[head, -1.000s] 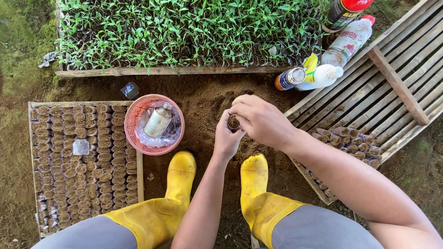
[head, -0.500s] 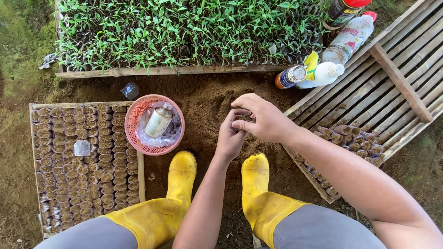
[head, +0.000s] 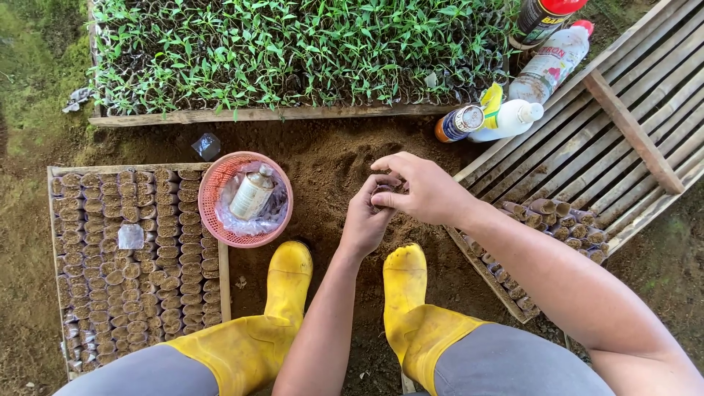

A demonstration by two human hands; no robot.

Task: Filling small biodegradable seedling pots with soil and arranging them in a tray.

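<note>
A small soil-filled seedling pot [head: 383,196] sits between both hands, above the patch of loose brown soil [head: 330,158]. The left hand [head: 367,220] cups it from below with fingers curled up around it. The right hand [head: 422,189] covers it from above, fingertips [head: 381,165] bent down and pinching at its top. Most of the pot is hidden by the fingers.

Taking the soil patch as landmark: directly below it stand two yellow rubber boots [head: 286,293], toes touching its edge. At its left edge rests a pink mesh basket [head: 213,194] holding a small bottle in a clear plastic bag. Further left lies a wooden tray [head: 53,220] packed with filled pots in rows. Above the patch runs a wooden-framed bed of green seedlings [head: 293,44]. At its upper right lie a small can [head: 458,123] and a white squeeze bottle [head: 513,117], with larger bottles [head: 550,62] beyond. To its right lies a slatted wooden tray [head: 631,125] with a short row of filled pots [head: 561,220] at its near edge.
</note>
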